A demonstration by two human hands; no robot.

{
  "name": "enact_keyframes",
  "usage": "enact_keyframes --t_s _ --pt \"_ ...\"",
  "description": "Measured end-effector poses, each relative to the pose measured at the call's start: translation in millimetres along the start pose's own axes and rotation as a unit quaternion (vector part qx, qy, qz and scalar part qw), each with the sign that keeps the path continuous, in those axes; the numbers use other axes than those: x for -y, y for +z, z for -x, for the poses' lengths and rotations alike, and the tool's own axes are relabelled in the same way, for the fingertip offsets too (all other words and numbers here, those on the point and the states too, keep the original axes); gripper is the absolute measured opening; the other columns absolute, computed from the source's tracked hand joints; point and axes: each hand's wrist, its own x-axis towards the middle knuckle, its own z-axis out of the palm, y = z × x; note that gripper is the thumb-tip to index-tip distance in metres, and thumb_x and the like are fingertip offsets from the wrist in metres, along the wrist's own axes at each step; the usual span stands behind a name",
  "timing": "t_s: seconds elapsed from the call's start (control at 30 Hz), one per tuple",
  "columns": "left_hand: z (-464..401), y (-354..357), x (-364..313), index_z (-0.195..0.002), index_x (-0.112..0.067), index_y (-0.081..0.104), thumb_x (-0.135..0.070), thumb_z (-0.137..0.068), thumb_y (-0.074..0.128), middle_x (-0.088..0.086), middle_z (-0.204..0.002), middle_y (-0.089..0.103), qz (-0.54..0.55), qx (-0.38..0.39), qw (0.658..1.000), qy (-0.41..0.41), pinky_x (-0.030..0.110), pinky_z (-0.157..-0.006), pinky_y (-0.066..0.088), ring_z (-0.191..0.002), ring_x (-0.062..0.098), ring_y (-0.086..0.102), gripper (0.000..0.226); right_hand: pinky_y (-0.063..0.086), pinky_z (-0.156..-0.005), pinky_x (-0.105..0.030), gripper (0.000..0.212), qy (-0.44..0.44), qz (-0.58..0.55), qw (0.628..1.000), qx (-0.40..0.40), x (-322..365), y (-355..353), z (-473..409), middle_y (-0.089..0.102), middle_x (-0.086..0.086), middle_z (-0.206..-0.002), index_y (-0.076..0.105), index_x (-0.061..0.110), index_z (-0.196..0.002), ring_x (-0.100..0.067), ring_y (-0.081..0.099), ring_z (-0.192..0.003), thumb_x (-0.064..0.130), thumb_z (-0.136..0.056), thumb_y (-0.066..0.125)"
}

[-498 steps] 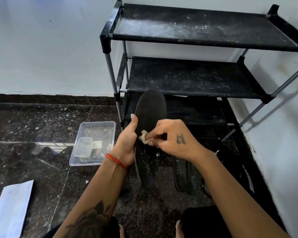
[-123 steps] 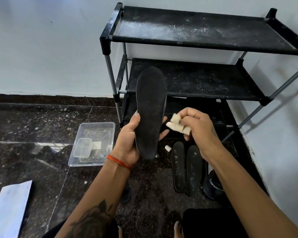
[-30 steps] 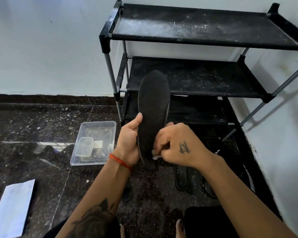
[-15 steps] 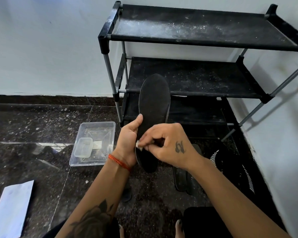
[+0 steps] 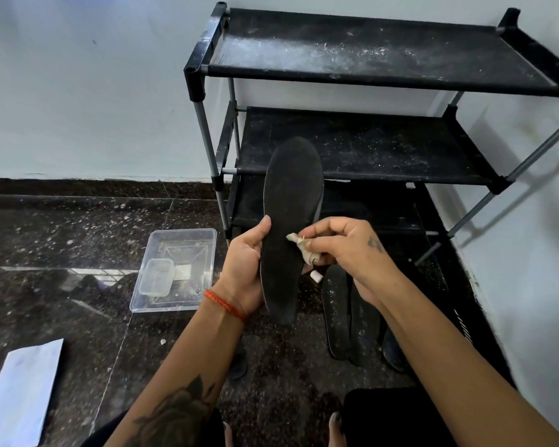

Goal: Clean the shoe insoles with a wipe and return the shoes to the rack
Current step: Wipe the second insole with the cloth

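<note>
Head view, the only cam: left hand (image 5: 244, 269) grips the black insole (image 5: 291, 227) by its left edge, thumb on the face, fingers wrapped behind. The insole stands near upright, long axis running top to bottom, toe end up in front of the rack (image 5: 368, 146), heel end below the wrist. Right hand (image 5: 342, 250) pinches a crumpled beige wipe (image 5: 300, 250) w/ curled fingers; the wipe touches the insole face about mid-length, toward the right edge. So the insole lies just left of the right hand, and that hand is the nearer one for wiping; strokes prob. need to run along the long axis, up toward the toe. Two more insoles (image 5: 349, 317) lie flat on the floor below the right forearm. Clear plastic tray (image 5: 188, 237) sits left on the floor. No brand or readable writing anywhere; the hand tattoo isn't legible.
</note>
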Motion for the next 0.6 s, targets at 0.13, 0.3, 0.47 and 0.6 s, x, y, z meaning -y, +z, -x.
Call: enact_keyframes --t_s 0.13,0.3,0.47,0.6 --pt "2.6 0.2 -4.0 -0.123 -0.004 0.062 -0.042 -0.097 0.034 0.018 -0.124 0.062 -0.012 0.032 0.999 0.004 0.043 -0.092 0.052 -0.111 0.03 0.063 0.054 0.051 -0.058 -0.019 0.016 0.009 0.045 0.998 0.034 2.0 -3.7 -0.3 0.071 -0.007 -0.074 0.074 0.01 -0.076 -0.01 0.062 -0.064 -0.004 -0.075 0.065" --pt "3.2 -2.6 -6.8 -0.14 -0.003 0.042 -0.052 -0.096 0.028 0.019 -0.14 0.049 0.002 0.074 0.997 -0.011 0.043 -0.107 0.039 -0.131 0.029 0.046 0.067 0.045 -0.053 -0.011 0.015 0.02 0.087 0.986 0.138 7.6 -9.2 5.3 0.068 0.006 -0.064 0.074 0.008 -0.078 0.003 0.06 -0.058 -0.005 -0.075 0.066" --pt "3.6 -2.9 -8.2 -0.135 -0.005 0.049 -0.046 -0.095 0.035 0.018 -0.131 0.057 0.018 0.069 0.997 -0.002 0.059 -0.107 0.033 -0.124 0.035 0.051 0.059 0.051 -0.061 -0.02 0.017 -0.112 0.033 0.987 -0.111 3.1 -5.0 2.3 0.072 -0.002 -0.08 0.075 0.019 -0.075 -0.01 0.066 -0.074 0.003 -0.075 0.067" --pt "5.7 1.8 -9.7 -0.125 -0.002 0.056 -0.042 -0.096 0.033 0.018 -0.109 0.068 0.008 0.052 0.999 0.007 0.047 -0.078 0.057 -0.097 0.031 0.068 0.054 0.047 -0.07 -0.01 0.013 -0.304 0.217 0.909 -0.186 -7.6 8.5 -1.5 0.065 0.008 -0.086 0.074 0.02 -0.086 -0.002 0.06 -0.077 0.011 -0.076 0.072"
